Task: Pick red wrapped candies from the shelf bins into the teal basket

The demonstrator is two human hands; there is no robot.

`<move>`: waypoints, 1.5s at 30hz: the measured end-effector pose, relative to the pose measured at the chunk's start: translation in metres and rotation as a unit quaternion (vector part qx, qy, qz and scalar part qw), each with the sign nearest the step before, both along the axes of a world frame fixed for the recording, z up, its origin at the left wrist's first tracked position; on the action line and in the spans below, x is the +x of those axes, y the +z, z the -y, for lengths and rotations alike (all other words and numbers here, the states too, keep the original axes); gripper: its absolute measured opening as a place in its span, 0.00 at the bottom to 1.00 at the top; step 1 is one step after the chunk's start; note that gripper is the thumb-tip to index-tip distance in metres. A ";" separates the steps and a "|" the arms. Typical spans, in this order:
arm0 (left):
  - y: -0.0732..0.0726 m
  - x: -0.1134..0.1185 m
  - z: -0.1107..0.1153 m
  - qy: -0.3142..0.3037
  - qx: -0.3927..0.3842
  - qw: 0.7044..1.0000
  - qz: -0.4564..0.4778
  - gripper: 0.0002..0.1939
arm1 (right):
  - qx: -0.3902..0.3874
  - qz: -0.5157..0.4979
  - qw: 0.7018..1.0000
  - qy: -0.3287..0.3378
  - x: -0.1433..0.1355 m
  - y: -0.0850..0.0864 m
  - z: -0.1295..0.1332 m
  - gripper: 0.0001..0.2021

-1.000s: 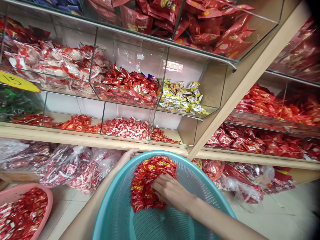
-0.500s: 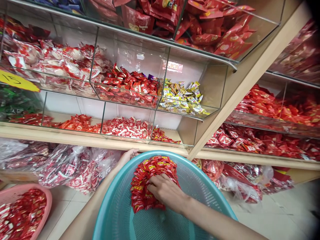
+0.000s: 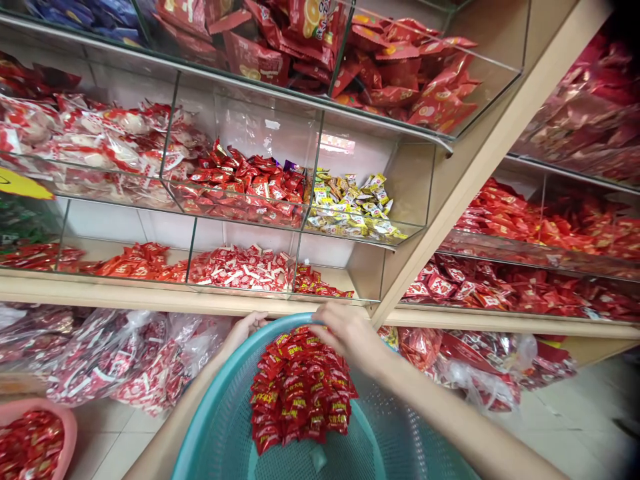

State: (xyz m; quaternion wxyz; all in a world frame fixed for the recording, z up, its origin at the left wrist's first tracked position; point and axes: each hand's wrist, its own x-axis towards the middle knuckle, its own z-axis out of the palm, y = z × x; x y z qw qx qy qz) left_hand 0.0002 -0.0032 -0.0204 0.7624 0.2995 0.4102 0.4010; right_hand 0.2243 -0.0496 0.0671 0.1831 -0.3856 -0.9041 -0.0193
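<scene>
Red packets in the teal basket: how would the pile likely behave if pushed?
The pile of red packets would probably slump rather than move as one, being many small pieces. Its glossy wrappers may slide easily over each other. The raised wall of the teal basket would likely keep strays inside.

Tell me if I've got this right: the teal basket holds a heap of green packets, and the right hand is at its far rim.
Not quite: the packets heaped in the teal basket are red, not green, as the head view shows. The right hand is indeed at its far rim.
</scene>
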 end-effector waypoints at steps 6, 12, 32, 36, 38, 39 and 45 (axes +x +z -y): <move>0.004 0.002 0.000 -0.004 -0.009 1.000 0.001 0.14 | -0.098 -0.042 0.975 -0.194 0.031 0.008 -0.105 0.09; 0.005 0.003 0.000 0.008 -0.013 1.000 -0.012 0.16 | -0.183 -0.008 0.928 -0.325 0.015 -0.016 -0.159 0.15; 0.001 0.003 -0.003 0.000 -0.003 1.000 -0.021 0.17 | -0.205 -0.084 0.889 -0.400 -0.003 -0.029 -0.177 0.15; 0.003 0.001 -0.002 0.004 -0.005 0.999 -0.031 0.18 | -0.149 -0.130 0.913 -0.358 0.014 -0.001 -0.166 0.15; 0.001 -0.001 -0.003 -0.012 -0.004 1.000 -0.025 0.17 | -0.111 -0.169 0.930 -0.306 0.025 0.018 -0.148 0.14; 0.000 -0.002 -0.003 -0.017 -0.005 1.000 -0.023 0.17 | -0.090 -0.197 0.940 -0.265 0.030 0.027 -0.135 0.14; -0.002 -0.004 -0.004 -0.034 0.009 0.999 -0.019 0.16 | -0.133 -0.248 0.957 -0.076 0.057 0.029 -0.003 0.12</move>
